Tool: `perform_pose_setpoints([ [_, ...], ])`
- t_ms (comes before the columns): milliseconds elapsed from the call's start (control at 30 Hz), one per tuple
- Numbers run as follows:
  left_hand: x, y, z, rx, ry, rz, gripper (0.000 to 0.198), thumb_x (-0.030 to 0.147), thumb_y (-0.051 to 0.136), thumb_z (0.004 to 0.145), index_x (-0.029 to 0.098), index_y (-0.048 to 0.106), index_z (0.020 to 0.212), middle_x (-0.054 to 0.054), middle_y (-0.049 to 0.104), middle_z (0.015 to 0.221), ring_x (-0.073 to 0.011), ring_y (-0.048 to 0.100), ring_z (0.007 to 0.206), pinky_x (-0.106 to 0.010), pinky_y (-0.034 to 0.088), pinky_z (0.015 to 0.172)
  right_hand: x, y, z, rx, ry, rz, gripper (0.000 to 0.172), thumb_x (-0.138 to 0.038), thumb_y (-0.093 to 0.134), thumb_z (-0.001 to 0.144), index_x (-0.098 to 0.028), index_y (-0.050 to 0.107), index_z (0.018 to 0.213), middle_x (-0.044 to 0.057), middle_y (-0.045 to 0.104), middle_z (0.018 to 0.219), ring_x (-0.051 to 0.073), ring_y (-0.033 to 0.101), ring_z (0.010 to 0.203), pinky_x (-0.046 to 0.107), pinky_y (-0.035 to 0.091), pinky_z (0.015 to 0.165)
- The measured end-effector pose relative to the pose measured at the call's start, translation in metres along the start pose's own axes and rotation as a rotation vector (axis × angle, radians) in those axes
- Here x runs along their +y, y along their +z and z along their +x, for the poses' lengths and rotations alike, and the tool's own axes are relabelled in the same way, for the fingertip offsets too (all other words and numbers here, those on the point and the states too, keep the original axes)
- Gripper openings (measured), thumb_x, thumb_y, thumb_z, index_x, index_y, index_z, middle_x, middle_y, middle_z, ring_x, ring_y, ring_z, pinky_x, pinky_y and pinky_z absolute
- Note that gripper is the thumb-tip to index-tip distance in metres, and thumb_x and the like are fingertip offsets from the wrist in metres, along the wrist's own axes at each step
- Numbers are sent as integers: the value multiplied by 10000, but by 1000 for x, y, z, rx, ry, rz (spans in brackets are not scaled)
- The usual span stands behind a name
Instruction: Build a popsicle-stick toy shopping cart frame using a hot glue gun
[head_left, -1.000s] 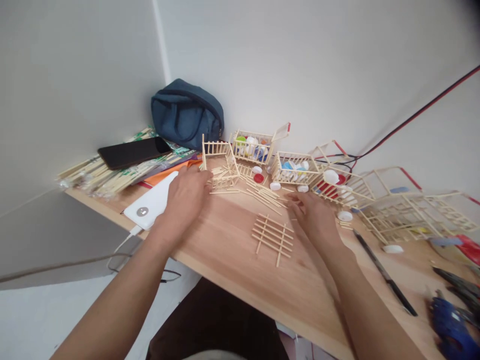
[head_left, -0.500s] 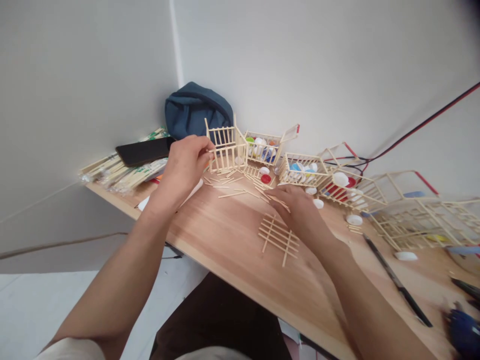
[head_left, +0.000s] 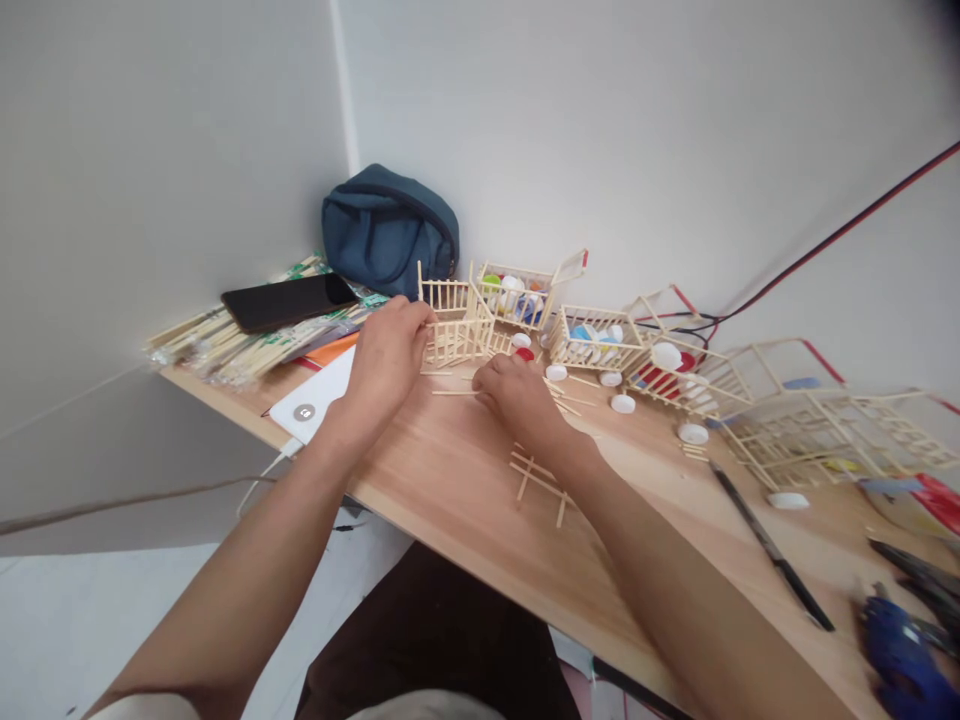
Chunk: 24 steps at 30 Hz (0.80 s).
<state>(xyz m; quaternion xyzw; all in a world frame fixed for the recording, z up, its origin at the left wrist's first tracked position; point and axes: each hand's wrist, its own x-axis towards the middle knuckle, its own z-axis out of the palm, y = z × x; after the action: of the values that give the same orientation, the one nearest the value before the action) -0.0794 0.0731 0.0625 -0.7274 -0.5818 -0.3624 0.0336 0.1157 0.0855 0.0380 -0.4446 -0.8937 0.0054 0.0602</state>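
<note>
My left hand (head_left: 386, 362) is closed on the left end of a small fence-like frame of thin wooden sticks (head_left: 457, 325) that stands on the wooden table (head_left: 465, 500). My right hand (head_left: 517, 395) rests curled over loose sticks (head_left: 450, 391) just right of that frame; what its fingers hold is hidden. A flat grid of glued sticks (head_left: 536, 475) lies under my right wrist.
Stick baskets holding coloured bottle caps (head_left: 521, 290) (head_left: 596, 340) and larger stick frames (head_left: 825, 425) line the back. A blue pouch (head_left: 390, 228), black phone (head_left: 285, 300), white power bank (head_left: 319, 395) at left. A black pen (head_left: 772, 548) and blue tool (head_left: 904, 655) at right.
My left hand lifted the stick frame off the table, then set it lower. My right hand slid left from the flat grid to the loose sticks beside the frame.
</note>
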Motion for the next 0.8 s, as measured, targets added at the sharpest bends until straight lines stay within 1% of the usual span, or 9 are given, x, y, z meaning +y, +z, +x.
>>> perform_pose_setpoints([
  [100, 1, 6, -4, -26, -15, -8, 188, 163, 462, 866, 176, 649, 850, -66, 585, 835, -215, 538, 810, -323, 404, 717, 1, -3, 4, -26, -9, 45, 192, -88, 495, 911, -119, 664, 827, 147, 654, 941, 237, 531, 898, 348, 354, 809],
  [167, 2, 9, -8, -58, -21, -24, 215, 176, 442, 887, 170, 657, 885, -78, 588, 867, -219, 543, 830, -332, 413, 735, 9, -10, -5, -47, -5, 99, 175, -74, 507, 887, -135, 637, 788, 112, 656, 877, 205, 542, 836, 314, 369, 763],
  [300, 5, 14, -17, -105, -15, -39, 260, 185, 422, 904, 163, 681, 919, -93, 618, 889, -236, 574, 848, -347, 434, 752, 42, -32, -51, -88, 63, 230, 119, -165, 514, 893, -185, 613, 829, 13, 650, 780, 137, 546, 688, 247, 379, 632],
  [400, 8, 15, -23, -145, -6, -48, 277, 162, 439, 890, 168, 697, 988, -101, 663, 937, -252, 610, 891, -355, 454, 781, 68, -43, -91, -78, 217, 404, 161, -318, 538, 880, -197, 629, 826, 2, 627, 741, 138, 524, 661, 252, 366, 602],
  [467, 13, 14, -25, -134, 1, -16, 323, 159, 450, 889, 194, 672, 1120, -94, 679, 980, -261, 621, 921, -359, 465, 789, 78, -42, -110, -73, 317, 494, 225, -395, 555, 850, -193, 635, 792, 5, 608, 713, 141, 505, 646, 265, 355, 597],
  [533, 22, 13, -28, -76, 5, 30, 365, 173, 466, 896, 218, 627, 1221, -89, 684, 1013, -271, 620, 963, -368, 472, 803, 83, -37, -118, -82, 367, 528, 259, -429, 553, 829, -191, 635, 770, 7, 601, 706, 142, 498, 646, 272, 353, 601],
  [633, 40, 17, -32, -38, 57, -30, 287, 216, 497, 914, 207, 667, 1145, -82, 698, 1003, -266, 616, 999, -376, 478, 857, 86, -29, -117, -102, 379, 537, 253, -418, 535, 819, -195, 632, 753, 7, 601, 710, 141, 494, 649, 275, 360, 609],
  [733, 56, 30, -36, -219, 116, -198, 228, 190, 517, 905, 193, 719, 1012, -59, 729, 974, -238, 641, 967, -371, 490, 883, 89, -27, -109, -134, 367, 522, 212, -371, 534, 803, -195, 635, 738, -1, 588, 679, 136, 483, 628, 271, 359, 598],
  [800, 62, 41, -37, -363, 132, -258, 257, 141, 508, 891, 177, 724, 1025, -61, 743, 1014, -229, 657, 974, -374, 492, 904, 92, -28, -104, -161, 350, 502, 179, -330, 541, 783, -194, 647, 732, -7, 584, 658, 134, 479, 619, 268, 355, 597],
])
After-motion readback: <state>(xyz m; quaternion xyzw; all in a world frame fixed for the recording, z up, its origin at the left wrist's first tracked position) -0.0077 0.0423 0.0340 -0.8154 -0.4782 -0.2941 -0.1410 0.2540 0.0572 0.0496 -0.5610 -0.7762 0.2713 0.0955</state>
